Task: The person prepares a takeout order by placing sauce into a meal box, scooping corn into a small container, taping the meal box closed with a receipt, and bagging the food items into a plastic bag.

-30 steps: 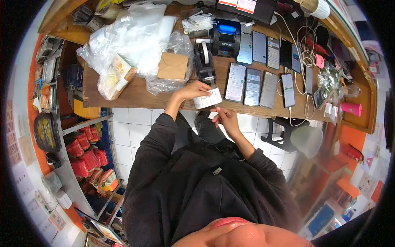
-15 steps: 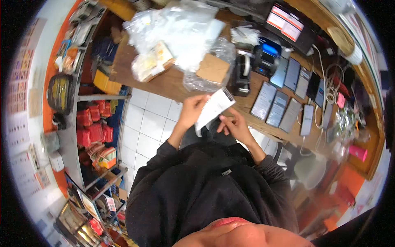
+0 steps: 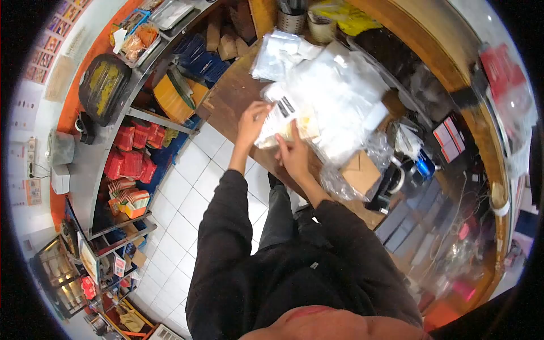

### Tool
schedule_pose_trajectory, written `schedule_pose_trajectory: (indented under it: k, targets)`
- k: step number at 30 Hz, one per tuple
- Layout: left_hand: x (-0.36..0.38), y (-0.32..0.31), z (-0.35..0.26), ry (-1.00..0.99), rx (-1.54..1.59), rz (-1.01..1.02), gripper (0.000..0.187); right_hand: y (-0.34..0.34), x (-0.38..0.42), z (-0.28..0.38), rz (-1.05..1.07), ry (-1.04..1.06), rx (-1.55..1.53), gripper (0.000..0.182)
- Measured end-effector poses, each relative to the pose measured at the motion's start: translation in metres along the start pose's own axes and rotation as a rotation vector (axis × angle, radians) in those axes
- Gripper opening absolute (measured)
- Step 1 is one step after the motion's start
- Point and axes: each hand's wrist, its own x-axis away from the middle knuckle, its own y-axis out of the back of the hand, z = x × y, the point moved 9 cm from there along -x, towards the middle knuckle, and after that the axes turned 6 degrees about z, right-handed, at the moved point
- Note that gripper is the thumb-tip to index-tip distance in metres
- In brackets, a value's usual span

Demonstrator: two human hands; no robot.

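Observation:
A white paper slip (image 3: 277, 116) with a dark printed block is over the left part of the wooden desk (image 3: 232, 90). My left hand (image 3: 252, 124) pinches its left edge. My right hand (image 3: 293, 156) is at the slip's lower right, index finger stretched forward and the other fingers partly curled; whether it grips anything is unclear. Just beyond the right hand a plastic-wrapped bundle (image 3: 309, 126) lies beside a large heap of clear plastic bags (image 3: 345, 85). A brown envelope (image 3: 361, 173) rests on crumpled plastic to the right.
Blurred phones (image 3: 405, 226) lie on the right side of the desk, near a black tape dispenser (image 3: 391, 180) and a lit screen (image 3: 447, 139). Shelves at the left hold red packets (image 3: 131, 164). White floor tiles (image 3: 195, 181) show below the desk edge.
My view has swung left. Both hands have moved with the slip from the desk's front edge to beside the plastic bags, and the arms are stretched further forward.

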Motion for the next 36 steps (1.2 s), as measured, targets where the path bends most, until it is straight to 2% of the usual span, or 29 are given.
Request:
schedule_pose_trajectory:
  k: [3, 6, 7, 9, 11, 12, 13, 15, 16, 17, 18, 19, 21, 23, 25, 27, 29, 31, 32, 34, 35, 36]
  targets:
    - [-0.005, -0.004, 0.000, 0.064, 0.054, 0.019, 0.031, 0.023, -0.006, -0.030, -0.094, 0.006, -0.024, 0.093]
    - [-0.018, -0.011, 0.014, 0.174, 0.105, 0.098, 0.041, 0.044, -0.001, -0.041, -0.096, -0.052, 0.080, 0.091]
    - [-0.026, -0.009, 0.016, 0.176, 0.113, 0.110, 0.041, 0.051, 0.005, -0.039, -0.103, -0.057, 0.106, 0.086]
    - [-0.038, -0.015, 0.019, 0.297, 0.116, 0.271, 0.048, 0.060, 0.010, -0.022, -0.129, -0.076, 0.131, 0.080]
    - [-0.051, -0.020, 0.004, 0.229, 0.116, 0.329, 0.045, 0.080, 0.011, 0.020, -0.264, 0.065, 0.353, 0.060]
    - [-0.055, -0.033, -0.011, 0.064, 0.077, 0.403, 0.042, 0.077, 0.001, 0.052, -0.319, 0.400, 0.584, 0.044]
    - [-0.053, -0.051, -0.030, -0.114, 0.049, 0.496, 0.039, 0.069, -0.010, 0.057, -0.196, 0.423, 0.511, 0.034]
    - [-0.045, -0.078, -0.107, -0.337, -0.092, 0.741, 0.032, 0.046, -0.027, 0.065, 0.046, 0.400, 0.434, 0.032]
    - [-0.037, -0.080, -0.145, -0.425, -0.207, 0.750, 0.028, 0.041, -0.030, 0.067, 0.099, 0.398, 0.439, 0.031]
    - [-0.032, -0.087, -0.152, -0.477, -0.206, 0.747, 0.024, 0.044, -0.029, 0.071, 0.123, 0.403, 0.449, 0.029]
    - [-0.027, -0.089, -0.175, -0.448, -0.206, 0.775, 0.022, 0.056, -0.024, 0.079, 0.132, 0.420, 0.457, 0.028]
    - [-0.018, -0.089, -0.215, -0.540, -0.233, 0.816, 0.018, 0.072, -0.013, 0.091, 0.119, 0.445, 0.467, 0.027]
    - [-0.008, -0.090, -0.263, -0.495, -0.022, 0.863, 0.017, 0.115, 0.023, 0.125, 0.064, 0.515, 0.499, 0.025]
    - [-0.010, -0.088, -0.292, -0.471, 0.394, 0.728, 0.020, 0.163, 0.079, 0.168, -0.008, 0.614, 0.575, 0.023]
    - [-0.017, -0.088, -0.313, -0.505, 0.561, 0.575, 0.027, 0.217, 0.153, 0.216, -0.110, 0.730, 0.701, 0.021]
    - [-0.014, -0.093, -0.325, -0.511, 0.507, 0.441, 0.031, 0.275, 0.235, 0.262, -0.259, 0.840, 0.873, 0.019]
    - [0.000, -0.101, -0.322, -0.392, 0.556, 0.298, 0.035, 0.335, 0.316, 0.309, -0.456, 0.923, 1.101, 0.017]
    - [0.027, -0.116, -0.319, -0.354, 0.672, 0.327, 0.038, 0.397, 0.383, 0.347, -0.686, 0.956, 1.320, 0.016]
    - [0.038, -0.115, -0.315, -0.380, 0.664, 0.301, 0.038, 0.434, 0.409, 0.362, -0.811, 0.941, 1.428, 0.015]
    - [0.054, -0.126, -0.278, -0.140, 0.692, 0.317, 0.043, 0.521, 0.447, 0.380, -1.058, 0.765, 1.630, 0.014]
    - [0.064, -0.121, -0.271, -0.158, 0.691, 0.291, 0.043, 0.568, 0.456, 0.382, -1.152, 0.611, 1.734, 0.014]
    - [0.074, -0.119, -0.257, -0.095, 0.653, 0.256, 0.043, 0.635, 0.452, 0.370, -1.110, 0.302, 2.074, 0.013]
